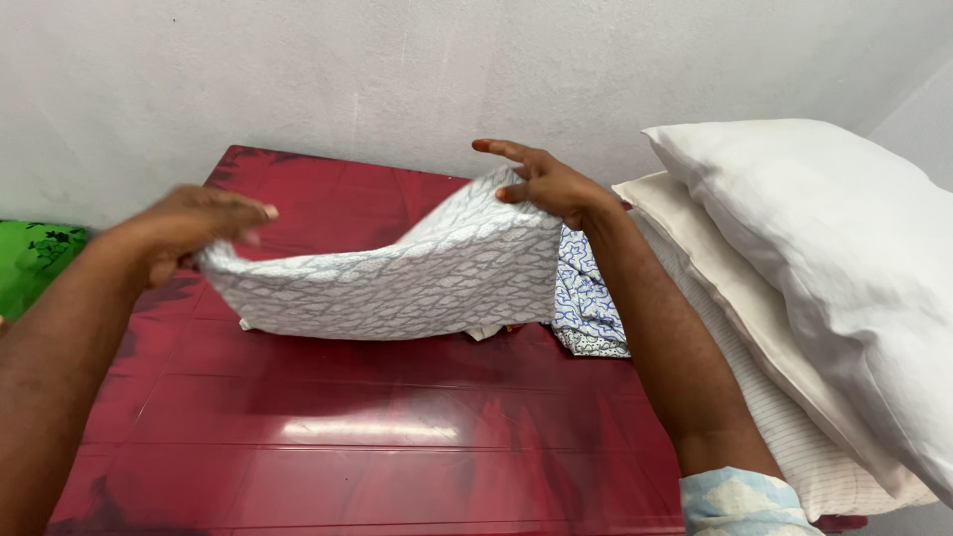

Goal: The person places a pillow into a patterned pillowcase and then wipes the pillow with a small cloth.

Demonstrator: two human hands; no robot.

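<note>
- White cloth (397,278) with a pale grey-blue leaf-like print is hanging folded between the two hands, just above the table (367,437); its lower edge is sagging down to touch or nearly touch the top.
- Left hand (194,223) is gripping the cloth's left corner, fingers curled down over the edge with the fabric pinched beneath them; this hand is blurring slightly, so the exact pinch is hard to make out.
- Right hand (541,184) is holding the cloth's right top corner, thumb and lower fingers pressing the fabric while the forefinger is sticking out straight, free of it.
- Right forearm is running down to a light blue sleeve (745,501) with a white pattern at the bottom edge.
- Behind the cloth's right end, a second cloth (586,298), white with blue squiggly lines, is lying crumpled on the table, partly hidden by the right arm.
- A small pale scrap is peeking out under the held cloth's lower right edge; what it is cannot be told.
- Glossy dark red table is carrying all this, its planked top reflecting light near the front.
- To the right, two pillows are lying stacked: a white pillow (834,258) on top of a cream, finely striped pillow (784,417), both beside the table.
- At far left, a green fabric (35,258) with black marks is showing beside the table.
- A grey-white wall (397,69) is standing behind everything.
</note>
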